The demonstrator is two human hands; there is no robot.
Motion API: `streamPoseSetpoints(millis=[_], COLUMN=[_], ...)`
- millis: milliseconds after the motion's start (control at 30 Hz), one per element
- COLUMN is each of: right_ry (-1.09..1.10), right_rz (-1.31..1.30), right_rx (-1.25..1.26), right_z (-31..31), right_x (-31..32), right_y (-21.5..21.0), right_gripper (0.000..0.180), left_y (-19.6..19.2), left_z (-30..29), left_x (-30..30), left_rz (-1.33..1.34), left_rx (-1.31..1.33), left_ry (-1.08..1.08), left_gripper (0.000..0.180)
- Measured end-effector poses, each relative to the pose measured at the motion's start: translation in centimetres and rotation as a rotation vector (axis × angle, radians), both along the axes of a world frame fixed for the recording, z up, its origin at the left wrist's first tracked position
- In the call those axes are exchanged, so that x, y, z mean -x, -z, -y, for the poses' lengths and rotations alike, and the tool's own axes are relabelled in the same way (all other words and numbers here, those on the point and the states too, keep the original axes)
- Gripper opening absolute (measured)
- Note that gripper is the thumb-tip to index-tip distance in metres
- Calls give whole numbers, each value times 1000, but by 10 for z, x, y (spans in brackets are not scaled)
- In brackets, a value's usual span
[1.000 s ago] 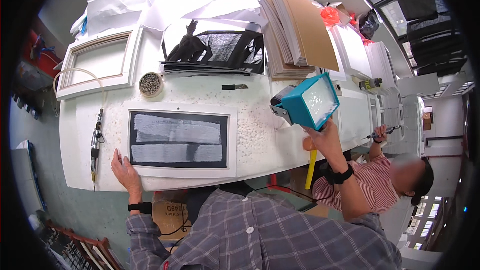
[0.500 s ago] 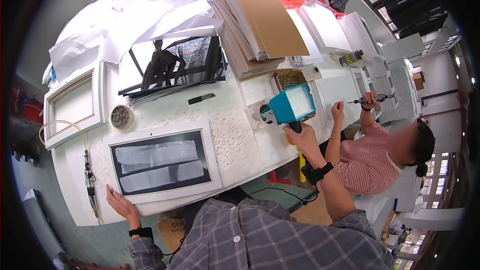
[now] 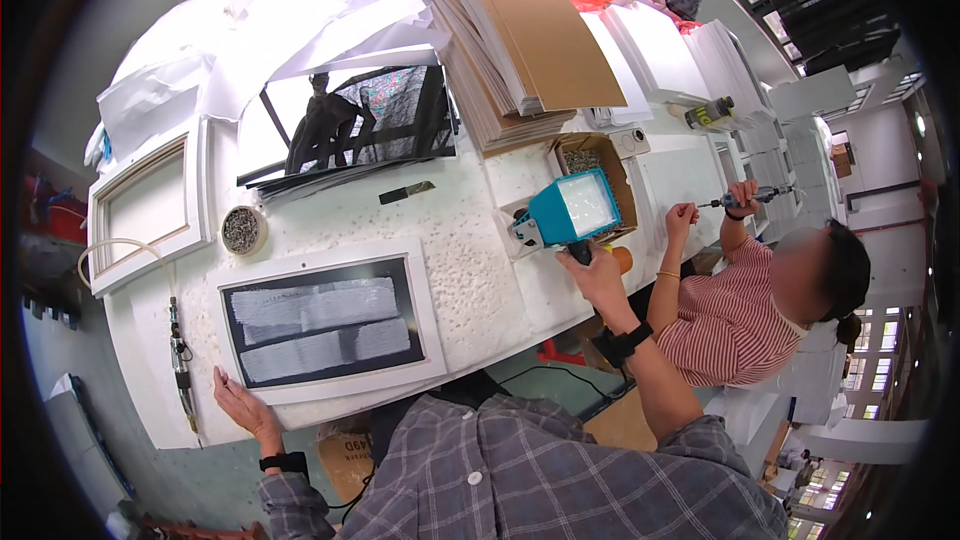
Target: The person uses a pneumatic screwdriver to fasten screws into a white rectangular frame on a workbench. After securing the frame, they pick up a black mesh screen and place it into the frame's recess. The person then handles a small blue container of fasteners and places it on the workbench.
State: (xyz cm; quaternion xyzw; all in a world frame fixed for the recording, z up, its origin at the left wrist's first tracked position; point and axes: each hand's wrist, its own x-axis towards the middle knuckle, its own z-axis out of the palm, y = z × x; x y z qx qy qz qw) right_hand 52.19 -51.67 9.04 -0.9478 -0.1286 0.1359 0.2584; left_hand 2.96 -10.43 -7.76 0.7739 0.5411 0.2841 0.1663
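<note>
A white frame [image 3: 432,330] with a black panel [image 3: 310,354] lies near the front edge of the table. Two whitish brushed bands cover much of the panel. At the frame's lower left corner rests my left hand [image 3: 248,410], fingers stretched out along its edge. My right hand [image 3: 602,280] is closed round the black handle [image 3: 579,252] of a teal box-shaped tool [image 3: 560,216] with a pale face and a metal bracket. That tool is held just in front of a cardboard box [image 3: 622,192] of small metal pieces.
A round tub of small fasteners [image 3: 243,230], a pen-shaped air tool [image 3: 180,370] and an empty white frame [image 3: 150,205] are on the left. Behind stand printed sheets [image 3: 350,130] and stacked brown boards [image 3: 540,35]. A co-worker [image 3: 725,315] holds a power screwdriver [image 3: 765,195] at right.
My right hand and the teal tool have shifted slightly left. More of the cardboard box now shows behind them. My left hand stays at the frame corner.
</note>
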Motion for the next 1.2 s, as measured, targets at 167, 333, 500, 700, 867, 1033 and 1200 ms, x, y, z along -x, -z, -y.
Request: streamPoseSetpoints(millis=[167, 333, 500, 700, 867, 1033, 1200], right_ry=[-3, -53, -105, -157, 6, 103, 196], right_rz=[13, 117, 160, -52, 166, 584, 39], right_rx=[-22, 26, 41, 231, -144, -167, -484], right_z=[-3, -2, 5, 15, 15, -7, -83], right_x=[0, 5, 6, -3, -79, -214, -263], right_y=[16, 35, 39, -49, -103, -60, -33], right_gripper=[47, 46, 50, 64, 61, 77, 55], left_y=[-1, -5, -3, 7, -72, -134, -201], left_z=[0, 1, 0, -2, 7, 71, 157], left_x=[0, 0, -2, 13, -40, -167, -207], left_rz=[-5, -18, -21, 61, -5, 349, 270], left_rx=[-2, -21, -24, 12, -87, 108, 372], left_ry=[-3, -3, 5, -16, -37, 395, 673], left_gripper=[44, 43, 42, 42, 49, 56, 54])
